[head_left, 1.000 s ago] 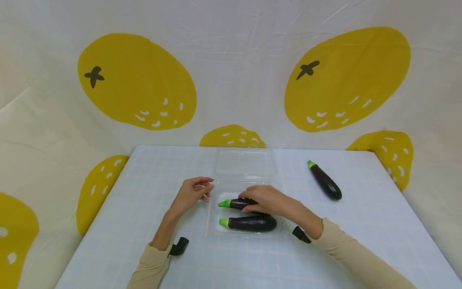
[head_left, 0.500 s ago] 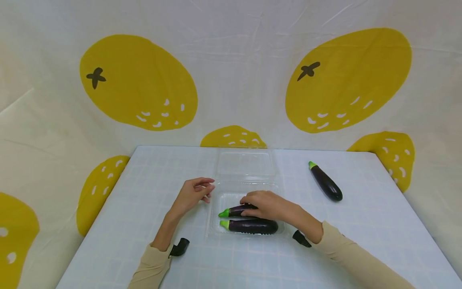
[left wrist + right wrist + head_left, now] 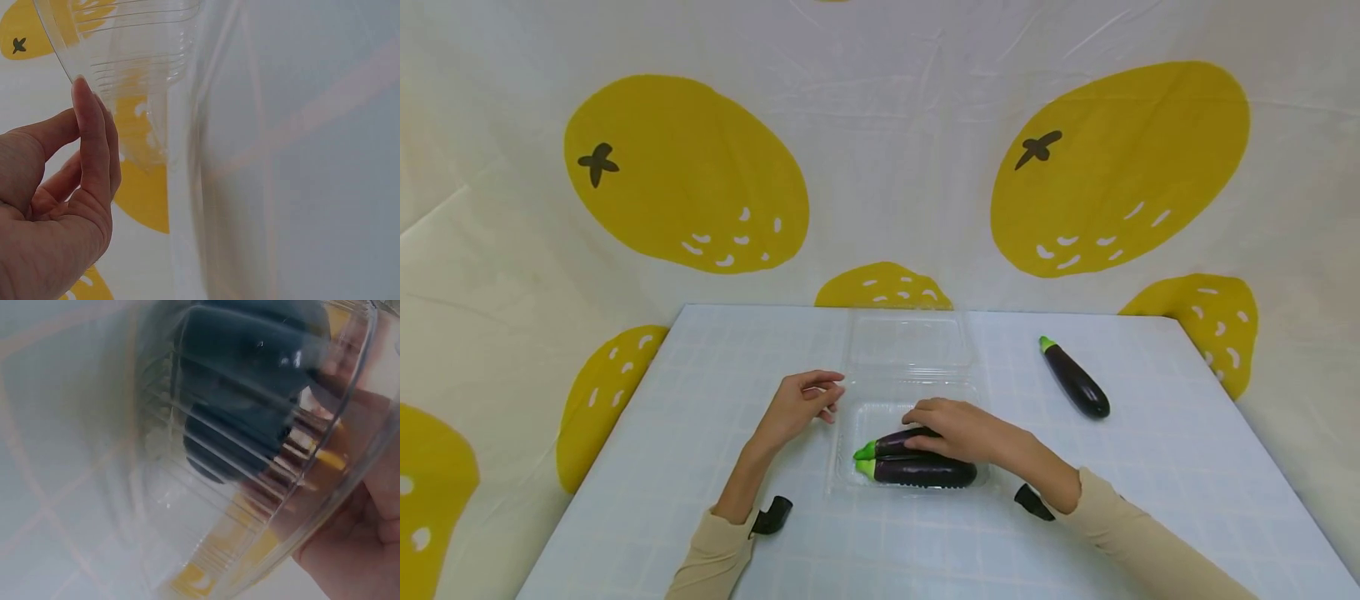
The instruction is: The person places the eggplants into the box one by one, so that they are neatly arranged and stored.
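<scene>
A clear plastic clamshell container [image 3: 844, 467] lies with its lid back on the table. Two dark eggplants lie side by side in its base: a nearer eggplant [image 3: 925, 473] and a farther eggplant [image 3: 891, 444], green stem ends to the left. My right hand [image 3: 962, 429] holds the farther one from above, thumb on the near side and fingers on the far side, hiding its thick end. Through the clear wall, the right wrist view shows the dark eggplant ends [image 3: 250, 375]. My left hand [image 3: 801, 404] is beside the container's left edge, fingers loosely bent, fingertips at the clear rim.
A third eggplant [image 3: 1075, 379] lies on the table to the right of the container. The pale checked tablecloth [image 3: 760, 333] ends at a back edge before a white curtain [image 3: 898, 167] with big yellow fruit prints.
My right hand has drawn the farther eggplant toward me, against the nearer one. The left hand stays by the container's left edge.
</scene>
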A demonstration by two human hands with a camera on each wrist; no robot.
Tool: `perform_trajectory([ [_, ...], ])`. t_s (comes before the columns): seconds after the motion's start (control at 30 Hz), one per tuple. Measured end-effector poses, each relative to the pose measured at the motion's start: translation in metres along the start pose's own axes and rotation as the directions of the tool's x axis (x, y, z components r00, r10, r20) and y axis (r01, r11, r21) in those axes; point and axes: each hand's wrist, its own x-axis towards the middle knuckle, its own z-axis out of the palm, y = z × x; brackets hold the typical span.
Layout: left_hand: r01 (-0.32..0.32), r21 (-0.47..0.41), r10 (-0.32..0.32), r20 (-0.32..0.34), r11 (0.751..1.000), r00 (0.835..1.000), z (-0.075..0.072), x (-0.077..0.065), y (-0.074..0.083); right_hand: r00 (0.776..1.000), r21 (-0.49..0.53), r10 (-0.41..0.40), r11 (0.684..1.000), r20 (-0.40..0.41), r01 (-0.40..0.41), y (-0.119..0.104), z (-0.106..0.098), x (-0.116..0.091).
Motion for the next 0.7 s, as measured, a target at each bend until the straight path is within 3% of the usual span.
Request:
perform_trajectory([
  [0.37, 0.011, 0.012, -0.011, -0.014, 1.0, 1.0, 0.001, 0.001, 0.001, 0.985, -0.071, -0.003, 0.997, -0.17, -0.009, 0.012, -0.01, -0.016],
  [0.7, -0.004, 0.021, 0.004, -0.004, 1.0, 1.0, 0.0, 0.001, 0.0, 0.928, -0.109, -0.003, 0.993, -0.371, -0.04, 0.028, -0.018, -0.03],
])
